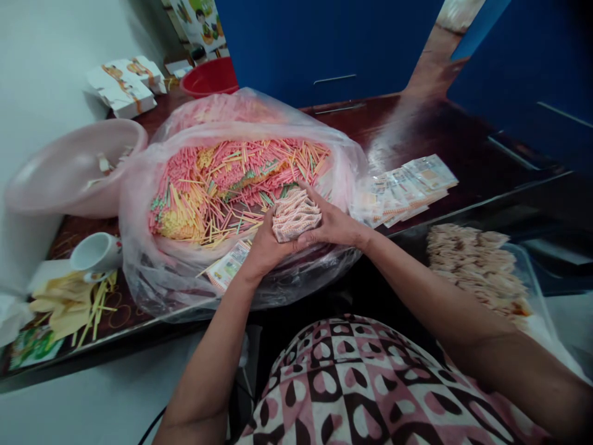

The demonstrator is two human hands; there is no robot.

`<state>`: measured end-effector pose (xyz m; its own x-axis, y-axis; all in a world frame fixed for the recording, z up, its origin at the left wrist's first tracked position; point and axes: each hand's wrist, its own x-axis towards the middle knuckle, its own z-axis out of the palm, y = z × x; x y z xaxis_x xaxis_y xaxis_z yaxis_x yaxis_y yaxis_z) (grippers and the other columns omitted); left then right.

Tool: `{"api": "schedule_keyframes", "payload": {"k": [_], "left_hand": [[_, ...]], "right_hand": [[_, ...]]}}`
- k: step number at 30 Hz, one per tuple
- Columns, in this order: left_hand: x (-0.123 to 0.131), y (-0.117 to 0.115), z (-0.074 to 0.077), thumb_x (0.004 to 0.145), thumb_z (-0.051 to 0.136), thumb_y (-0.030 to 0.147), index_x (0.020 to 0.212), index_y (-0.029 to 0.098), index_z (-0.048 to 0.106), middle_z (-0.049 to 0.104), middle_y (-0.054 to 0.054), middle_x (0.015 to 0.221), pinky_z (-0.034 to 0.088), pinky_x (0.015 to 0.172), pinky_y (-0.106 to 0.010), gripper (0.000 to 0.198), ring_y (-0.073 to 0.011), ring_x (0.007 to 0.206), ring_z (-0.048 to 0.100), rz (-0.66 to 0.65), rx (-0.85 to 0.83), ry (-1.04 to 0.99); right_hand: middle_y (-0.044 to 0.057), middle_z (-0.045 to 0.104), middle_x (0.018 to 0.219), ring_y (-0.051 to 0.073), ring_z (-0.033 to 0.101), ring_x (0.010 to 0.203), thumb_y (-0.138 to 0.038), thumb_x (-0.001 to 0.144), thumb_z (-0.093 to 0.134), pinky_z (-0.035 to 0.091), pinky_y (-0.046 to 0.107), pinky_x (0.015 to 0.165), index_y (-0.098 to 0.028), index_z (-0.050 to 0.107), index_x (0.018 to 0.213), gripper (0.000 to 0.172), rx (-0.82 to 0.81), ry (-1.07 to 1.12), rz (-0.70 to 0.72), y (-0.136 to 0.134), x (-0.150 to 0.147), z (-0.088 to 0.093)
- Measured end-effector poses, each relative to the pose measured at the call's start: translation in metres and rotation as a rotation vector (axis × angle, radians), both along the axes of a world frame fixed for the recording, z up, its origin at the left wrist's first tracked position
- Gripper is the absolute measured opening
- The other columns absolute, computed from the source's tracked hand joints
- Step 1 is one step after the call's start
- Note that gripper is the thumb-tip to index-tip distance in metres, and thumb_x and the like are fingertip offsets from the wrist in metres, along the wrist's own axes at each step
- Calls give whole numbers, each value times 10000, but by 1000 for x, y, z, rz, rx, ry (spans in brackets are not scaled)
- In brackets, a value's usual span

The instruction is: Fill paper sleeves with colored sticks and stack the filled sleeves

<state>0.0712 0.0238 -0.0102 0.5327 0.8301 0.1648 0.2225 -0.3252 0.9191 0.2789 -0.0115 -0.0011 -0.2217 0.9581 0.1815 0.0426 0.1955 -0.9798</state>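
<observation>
Both my hands hold one thick stack of small printed packets above the near rim of a big pink basin lined with a clear plastic bag. My left hand is closed round the stack's left side from below. My right hand is closed over its right side and top. The basin is heaped with several thin pink, yellow, orange and green sticks. One flat printed packet lies on the plastic just under my left wrist.
An empty pink basin tilts at the left, with a white cup and loose yellow sticks before it. Flat packets fan out right of the basin. A clear bag of bundled packets sits at the right. A red bowl and white boxes stand behind.
</observation>
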Motion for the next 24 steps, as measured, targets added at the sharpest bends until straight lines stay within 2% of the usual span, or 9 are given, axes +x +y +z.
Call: {"api": "schedule_keyframes", "payload": {"k": [2,5,8,10,12,14,17,20,24], "left_hand": [[1,0,2,646,944,505,1495,233,467,656,-138,1426,393,1232,-543,1011,-345,1391,580,-13,-13,-23],[0,-2,2,617,958,519,1501,249,448,630,-141,1451,389,1233,-550,1056,-348,1386,579,-19,-43,-62],[-10,-4,0,592,969,537,1542,303,356,546,-141,1535,393,1228,-557,1154,-352,1419,549,-36,-108,-106],[-20,-5,-2,609,966,527,1528,328,351,525,-133,1538,414,1213,-539,1123,-342,1420,545,-2,-104,-127],[-30,-7,-4,678,931,509,1434,319,443,557,-116,1473,444,1189,-506,920,-311,1384,570,65,-46,-163],[-36,-9,-3,764,872,478,1252,283,553,599,-96,1372,478,1150,-467,614,-273,1330,599,126,50,-192],[-36,-15,1,865,777,389,1011,236,623,651,-79,1238,502,1099,-435,262,-239,1244,627,175,232,-129],[-30,-20,6,903,722,301,959,225,664,681,-74,1188,497,1086,-434,111,-231,1188,642,219,391,-31],[-26,-26,7,907,705,263,942,221,670,673,-76,1201,531,1033,-417,65,-224,1181,649,257,400,-48]], "right_hand": [[133,488,1617,359,431,1520,-514,527,1006,313,553,1283,-265,286,1661,1366,-19,26,88,9,1,-1],[126,601,1510,333,553,1416,-521,564,989,424,530,1220,-251,363,1607,1246,-58,87,162,15,-1,-5],[117,689,1379,322,634,1309,-508,596,974,491,513,1165,-215,488,1495,1063,-68,88,108,13,-2,-8],[121,710,1329,326,655,1269,-487,602,971,502,523,1150,-190,547,1413,962,-66,51,65,9,-2,-7],[129,712,1312,330,663,1249,-469,603,968,503,540,1141,-175,576,1349,892,-59,11,23,7,-2,-6],[127,709,1316,324,662,1246,-461,609,963,500,540,1141,-180,587,1313,846,-48,-8,-6,6,-2,-5],[108,717,1317,301,665,1244,-464,622,958,505,511,1142,-200,586,1305,820,-33,9,0,7,-3,-6],[104,724,1305,291,669,1240,-469,625,956,504,498,1143,-201,578,1315,831,-29,31,9,7,-4,-7],[117,714,1314,301,667,1242,-474,610,959,498,511,1146,-196,573,1306,843,-41,33,3,7,-5,-8]]}}
